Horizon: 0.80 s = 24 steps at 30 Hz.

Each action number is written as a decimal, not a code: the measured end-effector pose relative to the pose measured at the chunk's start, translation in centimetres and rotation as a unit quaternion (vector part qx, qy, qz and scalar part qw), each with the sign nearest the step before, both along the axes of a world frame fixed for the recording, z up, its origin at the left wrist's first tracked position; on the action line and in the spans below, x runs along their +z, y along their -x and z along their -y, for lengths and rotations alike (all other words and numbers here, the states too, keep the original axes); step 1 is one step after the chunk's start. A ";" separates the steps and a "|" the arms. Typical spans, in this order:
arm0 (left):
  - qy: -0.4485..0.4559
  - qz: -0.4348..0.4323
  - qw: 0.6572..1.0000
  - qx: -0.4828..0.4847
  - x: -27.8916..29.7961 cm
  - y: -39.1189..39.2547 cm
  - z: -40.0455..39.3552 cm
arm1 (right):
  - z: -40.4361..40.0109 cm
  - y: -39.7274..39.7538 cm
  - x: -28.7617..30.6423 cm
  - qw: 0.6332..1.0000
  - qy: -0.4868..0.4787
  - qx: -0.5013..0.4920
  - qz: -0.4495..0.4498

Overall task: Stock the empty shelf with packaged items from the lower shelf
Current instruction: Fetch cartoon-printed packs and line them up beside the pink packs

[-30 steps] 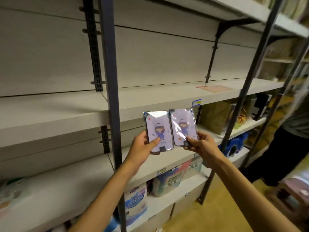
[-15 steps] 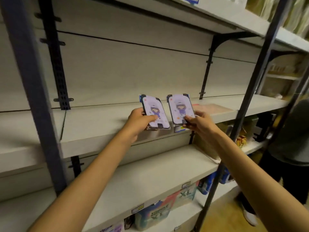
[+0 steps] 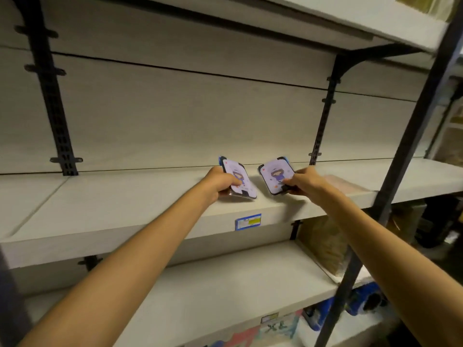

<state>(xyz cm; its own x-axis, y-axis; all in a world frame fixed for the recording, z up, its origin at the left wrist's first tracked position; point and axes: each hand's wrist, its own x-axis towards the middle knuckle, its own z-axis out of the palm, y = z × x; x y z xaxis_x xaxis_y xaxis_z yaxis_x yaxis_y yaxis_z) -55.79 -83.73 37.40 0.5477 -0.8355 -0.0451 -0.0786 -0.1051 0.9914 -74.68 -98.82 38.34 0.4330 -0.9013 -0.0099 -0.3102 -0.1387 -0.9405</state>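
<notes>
Two flat lilac packets with a cartoon figure are over the white shelf board [image 3: 130, 204]. My left hand [image 3: 220, 182] grips the left packet [image 3: 238, 179] by its lower edge; that packet leans back with its bottom near the board. My right hand [image 3: 304, 182] pinches the right packet [image 3: 275, 174] at its lower right corner, tilted to the left, low over the board. Whether either packet touches the shelf I cannot tell. The two packets are a hand's width apart.
A blue and yellow price tag [image 3: 248, 222] sticks to the shelf's front edge. A dark steel post [image 3: 390, 196] rises on the right; slotted uprights [image 3: 53, 101] line the back wall. Below are a brown bag [image 3: 323, 244], blue items [image 3: 363, 301] and "XL" packs [image 3: 278, 329].
Both hands have risen and reached forward, from chest height in front of the lower shelves to just over the shelf board. The packets have tilted back and spread apart.
</notes>
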 end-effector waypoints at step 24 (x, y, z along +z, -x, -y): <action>-0.189 0.524 0.831 -0.005 -3.0 4.4 3.7 | 3.4 3.0 -2.4 0.864 0.370 0.126 -0.319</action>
<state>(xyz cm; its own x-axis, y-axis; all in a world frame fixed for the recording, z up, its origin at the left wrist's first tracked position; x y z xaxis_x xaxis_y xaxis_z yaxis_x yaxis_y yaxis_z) -60.17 -87.44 34.44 0.4444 -0.8749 0.1924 -0.8803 -0.3867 0.2747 -77.70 -102.20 35.96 0.7351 -0.6415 0.2193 -0.6050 -0.7667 -0.2149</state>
